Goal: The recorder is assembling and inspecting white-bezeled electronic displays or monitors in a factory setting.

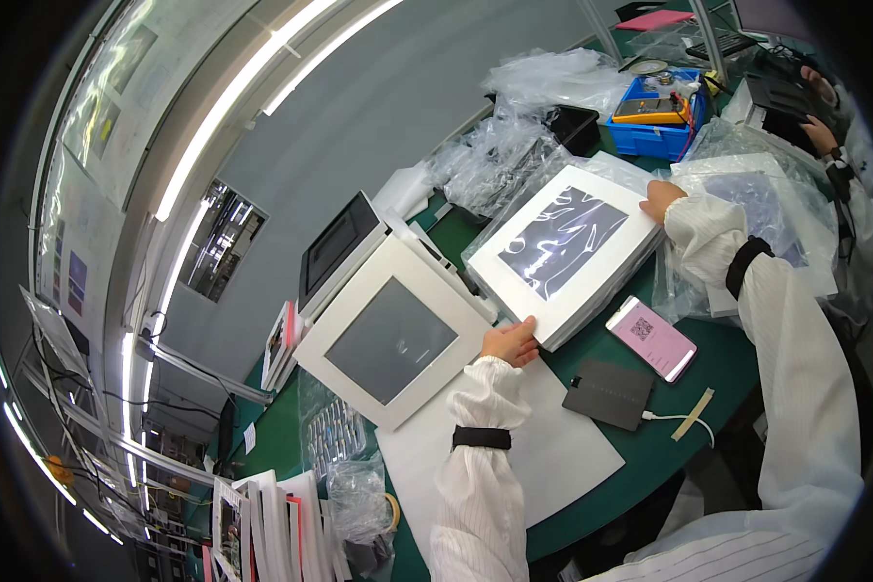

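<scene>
A white-framed panel (584, 296) with wrinkled clear film over its dark window lies tilted on top of a stack of similar flat pieces, partly in clear plastic. My left hand (510, 343) grips its near left corner, thumb along the edge. At the far right corner, my right hand (662, 201) is closed on the same panel, its fingertips partly hidden. To the left, a second white-framed panel with a grey screen (391, 339) leans against a white device with a dark screen (338, 250). Beneath my left forearm lies a large white sheet (560, 456).
Right of my left hand are a phone (651, 339), a dark grey flat box (608, 394) and a white cable (698, 419). A blue bin (650, 143) holds an orange meter (652, 111). Upright white panels (283, 529) stand at lower left. Another person's hands (820, 134) work at far right.
</scene>
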Action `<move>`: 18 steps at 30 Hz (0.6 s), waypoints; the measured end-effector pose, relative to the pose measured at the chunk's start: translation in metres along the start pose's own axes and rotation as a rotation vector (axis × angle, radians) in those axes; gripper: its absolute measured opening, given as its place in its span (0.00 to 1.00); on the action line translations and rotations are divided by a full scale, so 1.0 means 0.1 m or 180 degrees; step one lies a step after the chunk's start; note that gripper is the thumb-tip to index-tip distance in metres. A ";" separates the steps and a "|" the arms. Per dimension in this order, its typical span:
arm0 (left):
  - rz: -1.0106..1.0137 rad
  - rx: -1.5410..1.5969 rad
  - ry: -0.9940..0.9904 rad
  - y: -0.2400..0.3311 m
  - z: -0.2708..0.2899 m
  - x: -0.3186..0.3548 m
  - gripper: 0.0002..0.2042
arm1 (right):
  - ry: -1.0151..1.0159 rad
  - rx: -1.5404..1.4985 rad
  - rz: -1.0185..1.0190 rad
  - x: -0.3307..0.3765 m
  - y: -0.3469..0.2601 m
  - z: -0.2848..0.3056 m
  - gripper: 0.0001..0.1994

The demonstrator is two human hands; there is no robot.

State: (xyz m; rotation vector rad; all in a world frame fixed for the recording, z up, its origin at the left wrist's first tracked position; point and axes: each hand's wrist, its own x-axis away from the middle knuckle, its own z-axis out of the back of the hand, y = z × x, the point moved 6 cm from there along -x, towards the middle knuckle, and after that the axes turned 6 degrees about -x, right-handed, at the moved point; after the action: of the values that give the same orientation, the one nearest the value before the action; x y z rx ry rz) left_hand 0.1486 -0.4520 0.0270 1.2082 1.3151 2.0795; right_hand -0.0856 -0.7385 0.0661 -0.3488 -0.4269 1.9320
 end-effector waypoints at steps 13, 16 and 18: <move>-0.0539 0.0253 -0.0152 0.42 -0.11 0.33 0.14 | -0.0072 -0.0215 -0.0144 -0.40 0.29 -0.15 0.26; -0.0788 0.0425 0.0075 0.37 -0.03 0.37 0.18 | 0.0249 -0.0773 -0.0287 -0.39 0.28 -0.05 0.25; -0.0898 0.0520 0.0210 0.34 0.02 0.39 0.20 | 0.0160 -0.0848 -0.0185 -0.40 0.18 -0.01 0.24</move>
State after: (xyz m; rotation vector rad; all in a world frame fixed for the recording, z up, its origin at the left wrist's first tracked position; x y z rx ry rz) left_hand 0.1332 -0.4398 0.0742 0.9576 1.6101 1.8547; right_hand -0.0845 -0.7817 0.0591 -0.5505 -0.6565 1.8083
